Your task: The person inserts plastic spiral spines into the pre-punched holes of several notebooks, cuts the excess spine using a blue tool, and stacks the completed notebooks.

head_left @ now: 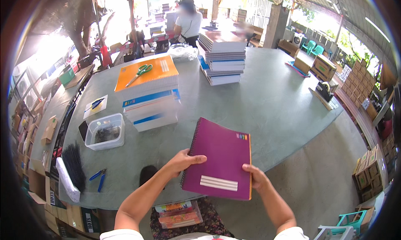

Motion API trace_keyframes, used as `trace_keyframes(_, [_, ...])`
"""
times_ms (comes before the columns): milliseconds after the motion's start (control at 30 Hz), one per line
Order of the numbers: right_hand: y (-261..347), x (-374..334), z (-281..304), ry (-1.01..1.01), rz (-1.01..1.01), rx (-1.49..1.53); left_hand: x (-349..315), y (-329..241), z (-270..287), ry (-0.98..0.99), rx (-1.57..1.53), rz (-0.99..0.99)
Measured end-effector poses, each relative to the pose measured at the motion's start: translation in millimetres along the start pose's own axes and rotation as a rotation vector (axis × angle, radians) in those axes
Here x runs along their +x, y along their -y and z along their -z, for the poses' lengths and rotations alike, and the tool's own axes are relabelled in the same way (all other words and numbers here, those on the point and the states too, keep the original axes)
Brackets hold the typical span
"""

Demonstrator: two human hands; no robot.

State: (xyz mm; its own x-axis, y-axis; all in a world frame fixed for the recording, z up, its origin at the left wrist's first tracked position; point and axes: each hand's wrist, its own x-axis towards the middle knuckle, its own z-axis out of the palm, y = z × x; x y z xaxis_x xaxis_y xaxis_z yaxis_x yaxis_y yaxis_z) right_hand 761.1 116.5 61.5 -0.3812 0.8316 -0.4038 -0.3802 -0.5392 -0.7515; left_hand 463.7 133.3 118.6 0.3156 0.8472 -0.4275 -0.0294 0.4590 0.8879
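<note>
Between my two hands is a purple spiral notebook (219, 156), its black coil along the left side and white lines on its cover. My left hand (186, 160) grips the coil side, thumb lying on the cover. The opposite edge is held by my right hand (255, 176), thumb on top. Fingers under the notebook are hidden. Beyond it rises a tall stack of notebooks (152, 110) with an orange cover uppermost, and green-handled scissors (141, 72) rest on that. To the left, a clear plastic tub (105, 132) contains small black pieces.
Blue-handled pliers (99, 179) and a bundle of black coils (74, 164) lie at the table's left. Another notebook stack (221, 58) stands farther back, beside a clear plastic bag (182, 52). A tape dispenser (323, 91) sits near the right edge. A person (189, 22) works beyond the table.
</note>
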Motion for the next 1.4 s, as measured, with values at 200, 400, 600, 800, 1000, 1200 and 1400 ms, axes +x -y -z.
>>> trace_keyframes(200, [24.4, 43.9, -14.0, 0.143, 0.398, 0.439, 9.6, -61.4, -2.1, 0.297, -0.446, -0.343])
trace_keyframes(400, [240.9, 134.9, -145.6, 0.242, 0.954, 0.306, 69.2, 79.3, -8.2, -0.364, 1.316, -0.937])
trace_keyframes(600, [406.3, 290.5, -224.3, 0.433, 0.954, 0.347, 68.5, 76.8, -14.7, -0.327, 1.270, -0.876])
trace_keyframes(800, [439.4, 438.8, -156.4, 0.314, 0.874, 0.290, 62.1, 69.9, -19.3, -0.320, 1.239, -0.759])
trace_keyframes(1000, [456.8, 494.8, -137.1, -0.040, 0.739, 0.119, 61.4, 70.9, -19.7, -0.317, 1.205, -0.760])
trace_keyframes(1200, [462.0, 446.7, -171.6, -0.130, 0.678, 0.427, 51.2, 53.1, -20.6, -0.316, 1.173, -0.693])
trace_keyframes(1400, [418.4, 325.7, -247.1, -0.966, 1.522, -0.549, 63.8, 70.9, -17.6, -0.387, 1.207, -0.871])
